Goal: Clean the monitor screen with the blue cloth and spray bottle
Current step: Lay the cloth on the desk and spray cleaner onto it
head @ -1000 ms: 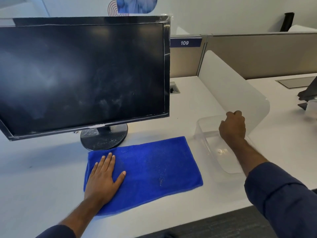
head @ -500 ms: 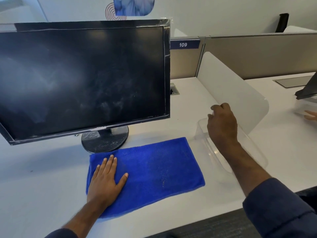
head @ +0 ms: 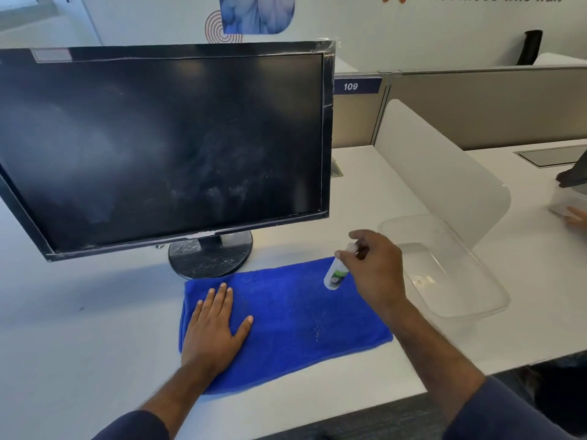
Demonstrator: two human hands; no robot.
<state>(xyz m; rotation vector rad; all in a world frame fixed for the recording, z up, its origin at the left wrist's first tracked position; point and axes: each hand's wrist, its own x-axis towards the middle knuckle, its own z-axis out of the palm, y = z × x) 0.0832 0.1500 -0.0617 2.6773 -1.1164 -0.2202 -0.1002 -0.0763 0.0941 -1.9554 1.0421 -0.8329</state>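
Note:
A black monitor (head: 165, 144) stands on the white desk, its dark screen smudged and dusty. In front of its round base lies a blue cloth (head: 295, 319), spread flat. My left hand (head: 216, 328) rests palm down on the cloth's left part, fingers spread. My right hand (head: 374, 271) hovers over the cloth's right end and holds a small white spray bottle (head: 336, 274) with a green label, tilted, its bottom pointing down toward the cloth.
A clear plastic tub (head: 444, 268) sits right of the cloth, against a frosted divider panel (head: 441, 182). Grey partition walls run behind the desk. At the far right edge another person's hand (head: 576, 217) touches a container.
My right hand has left the clear tub and moved left over the cloth, now with the spray bottle in it. My left hand stays on the cloth.

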